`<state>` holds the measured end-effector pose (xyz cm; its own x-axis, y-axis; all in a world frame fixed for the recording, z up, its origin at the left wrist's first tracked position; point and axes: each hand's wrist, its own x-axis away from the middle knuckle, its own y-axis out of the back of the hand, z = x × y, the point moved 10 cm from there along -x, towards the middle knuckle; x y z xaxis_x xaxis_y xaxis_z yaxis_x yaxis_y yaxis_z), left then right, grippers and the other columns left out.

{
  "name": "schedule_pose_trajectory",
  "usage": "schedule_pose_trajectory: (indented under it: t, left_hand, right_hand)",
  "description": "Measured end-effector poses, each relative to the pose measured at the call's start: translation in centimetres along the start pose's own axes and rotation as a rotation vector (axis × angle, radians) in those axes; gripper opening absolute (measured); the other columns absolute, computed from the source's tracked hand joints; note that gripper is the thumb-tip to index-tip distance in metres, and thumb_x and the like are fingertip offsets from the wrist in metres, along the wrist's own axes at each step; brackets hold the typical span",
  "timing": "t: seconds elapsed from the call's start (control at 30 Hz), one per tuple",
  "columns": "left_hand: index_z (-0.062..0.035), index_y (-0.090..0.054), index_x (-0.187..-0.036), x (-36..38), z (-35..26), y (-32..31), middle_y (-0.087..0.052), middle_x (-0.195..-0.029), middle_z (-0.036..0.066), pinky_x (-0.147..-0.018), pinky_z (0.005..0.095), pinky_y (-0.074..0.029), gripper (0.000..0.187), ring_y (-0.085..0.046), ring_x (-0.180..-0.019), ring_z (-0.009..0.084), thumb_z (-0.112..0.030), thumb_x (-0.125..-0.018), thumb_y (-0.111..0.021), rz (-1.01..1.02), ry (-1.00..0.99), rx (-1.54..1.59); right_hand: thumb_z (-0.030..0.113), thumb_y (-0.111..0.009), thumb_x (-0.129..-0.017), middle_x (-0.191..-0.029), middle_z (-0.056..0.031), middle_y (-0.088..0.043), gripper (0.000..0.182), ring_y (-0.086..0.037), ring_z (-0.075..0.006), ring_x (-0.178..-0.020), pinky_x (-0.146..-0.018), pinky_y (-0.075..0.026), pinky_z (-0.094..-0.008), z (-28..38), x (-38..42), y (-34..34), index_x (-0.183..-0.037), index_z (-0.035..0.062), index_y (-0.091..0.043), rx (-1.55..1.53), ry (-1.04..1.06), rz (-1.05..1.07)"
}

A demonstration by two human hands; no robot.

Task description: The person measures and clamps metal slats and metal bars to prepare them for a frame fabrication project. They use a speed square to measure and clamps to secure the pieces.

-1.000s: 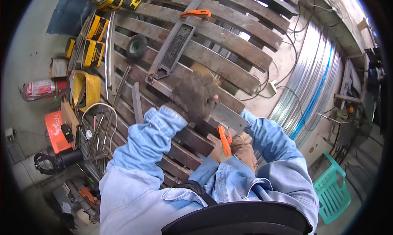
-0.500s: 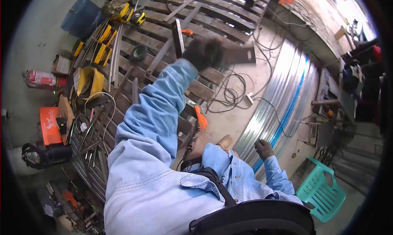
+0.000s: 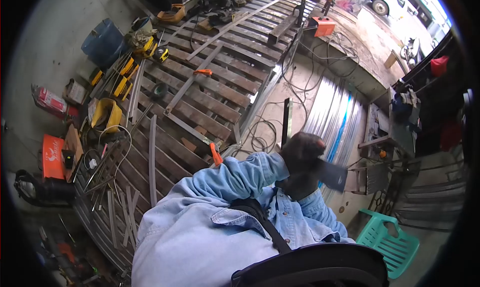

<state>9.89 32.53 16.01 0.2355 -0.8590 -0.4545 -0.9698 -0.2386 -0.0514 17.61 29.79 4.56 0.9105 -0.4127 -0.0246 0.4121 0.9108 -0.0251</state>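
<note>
My left hand (image 3: 302, 149), in a dark work glove, is closed around a dark metal piece in front of my chest. One narrow arm of the metal piece (image 3: 287, 119) sticks up past the glove, and a wide flat end (image 3: 333, 176) juts out to the right, slightly blurred. Close below it, my right hand (image 3: 300, 186), also gloved, meets the left one near the wide end. Its fingers are hidden, so I cannot tell whether it grips the metal.
A slatted metal rack (image 3: 207, 94) carries loose bars and orange clips (image 3: 215, 154). Cables coil on the floor beside it. Shiny metal profiles (image 3: 327, 112) lie at right, with a green plastic chair (image 3: 387, 242) nearby. A red extinguisher (image 3: 50, 101) stands at left.
My left hand has come back from over the rack towards my chest, bringing the metal piece along. My right hand has moved left to meet it. The view has shifted.
</note>
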Motion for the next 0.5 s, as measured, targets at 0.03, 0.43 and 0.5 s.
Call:
schedule_pose_trajectory:
  t: [0.03, 0.43, 0.5]
  left_hand:
    - [-0.0055, -0.055, -0.07, -0.5, -0.7, 0.0, -0.053, -0.069, 0.01, -0.059, 0.0392, -0.044, 0.044, -0.056, -0.063, 0.0265, -0.041, -0.095, -0.056, 0.043, -0.026, -0.081]
    - [-0.0044, -0.064, -0.097, -8.0, 4.5, 9.5, -0.061, -0.091, 0.015, -0.077, 0.0471, -0.049, 0.021, -0.06, -0.087, 0.0373, -0.018, -0.081, -0.068, 0.062, -0.117, -0.56]
    - [-0.0026, -0.063, -0.096, -8.0, 5.2, 13.1, -0.062, -0.09, 0.015, -0.078, 0.046, -0.049, 0.022, -0.06, -0.087, 0.037, -0.018, -0.081, -0.069, 0.025, -0.03, -0.649]
  right_hand:
    - [0.049, -0.046, -0.096, -0.12, -0.0176, -0.064, 0.059, -0.064, -0.0287, -0.104, -0.102, -0.044, -0.0439, -0.2, -1.2, 0.8, -0.13, 0.0027, -0.056, -0.034, -0.029, -0.03]
    - [0.003, -0.057, -0.088, -0.107, -0.0116, -0.065, 0.043, -0.065, -0.0194, -0.092, -0.083, -0.054, -0.0334, -1.6, -19.5, 15.9, -0.13, 0.0037, -0.052, -0.496, -0.223, -0.363]
    - [0.003, -0.059, -0.088, -0.099, -0.0104, -0.065, 0.045, -0.066, -0.0202, -0.08, -0.067, -0.056, -0.0336, -0.1, -22.3, 17.3, -0.132, 0.0036, -0.051, 0.149, -0.085, -0.328]
